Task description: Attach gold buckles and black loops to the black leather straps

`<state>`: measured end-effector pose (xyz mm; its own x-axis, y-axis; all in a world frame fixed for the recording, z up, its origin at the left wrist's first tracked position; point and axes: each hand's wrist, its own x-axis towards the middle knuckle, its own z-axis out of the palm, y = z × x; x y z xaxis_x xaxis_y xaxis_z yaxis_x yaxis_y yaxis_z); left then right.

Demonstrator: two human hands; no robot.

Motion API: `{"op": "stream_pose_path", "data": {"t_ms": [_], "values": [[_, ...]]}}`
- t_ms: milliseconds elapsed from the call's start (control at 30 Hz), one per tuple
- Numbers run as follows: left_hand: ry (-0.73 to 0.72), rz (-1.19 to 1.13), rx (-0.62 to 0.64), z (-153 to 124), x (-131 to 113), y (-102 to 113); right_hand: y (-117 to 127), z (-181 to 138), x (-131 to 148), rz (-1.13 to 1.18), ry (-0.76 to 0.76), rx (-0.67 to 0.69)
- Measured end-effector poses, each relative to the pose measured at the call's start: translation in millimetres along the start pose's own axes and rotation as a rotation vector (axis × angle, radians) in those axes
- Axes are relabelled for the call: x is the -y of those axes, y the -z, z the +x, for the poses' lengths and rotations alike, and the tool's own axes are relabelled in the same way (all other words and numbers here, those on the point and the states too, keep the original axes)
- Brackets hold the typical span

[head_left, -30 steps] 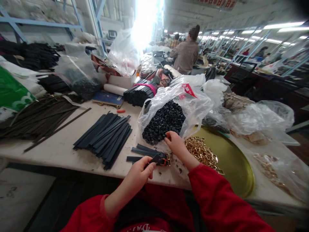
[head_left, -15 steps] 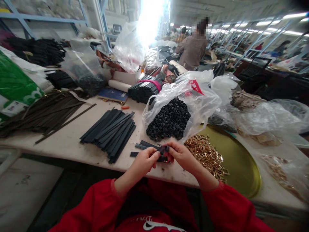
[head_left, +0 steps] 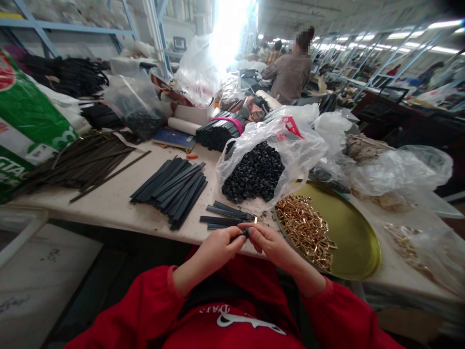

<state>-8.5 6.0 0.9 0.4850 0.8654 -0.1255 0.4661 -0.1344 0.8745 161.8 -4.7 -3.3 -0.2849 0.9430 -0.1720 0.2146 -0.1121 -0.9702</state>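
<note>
Black strap-like piece (head_left: 240, 235), mostly hidden by fingers, is located between the two hands, in front of the near edge of the pale work table (head_left: 109, 201). Left hand (head_left: 219, 246): closed, gripping the piece between thumb and fingers. Right hand (head_left: 269, 244): closed, thumb and fingers pinching the end of the same piece, where a small dark rounded part shows; whether this is a separate loop cannot be told. Fingertips of both hands are close together.

Just beyond the hands lies a small group of flat black strips (head_left: 223, 209), roughly parallel, with gold-coloured metal showing at the right-hand end. To the left of these, a fanned pile of flat, narrow black strips (head_left: 170, 189) rests on the table. Behind the small group stands an open, clear plastic bag (head_left: 308, 140) containing a heap of small black ring-shaped loops (head_left: 254, 174).

To the right, a round, shiny gold-coloured tray (head_left: 358, 237) carries a heap of gold-coloured metal buckle-like frames (head_left: 303, 225), gathered at its left side. At far left lies a spread of dark brown strips (head_left: 87, 165). Behind the table, a person in a brown top (head_left: 290, 75) faces away.
</note>
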Motion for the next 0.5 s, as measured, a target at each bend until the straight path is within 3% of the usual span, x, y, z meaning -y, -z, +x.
{"op": "stream_pose_path", "data": {"t_ms": [100, 300, 500], "values": [[-0.002, -0.084, -0.019, -5, -2, -4, -7, -6, 0, 0.08, -0.006, 0.028], [-0.027, -0.217, -0.157, -12, -5, -16, -22, -9, -6, 0.053, 0.054, -0.136], [0.01, -0.283, -0.095, -15, 2, -16, -26, -8, -7, 0.161, 0.055, -0.314]]}}
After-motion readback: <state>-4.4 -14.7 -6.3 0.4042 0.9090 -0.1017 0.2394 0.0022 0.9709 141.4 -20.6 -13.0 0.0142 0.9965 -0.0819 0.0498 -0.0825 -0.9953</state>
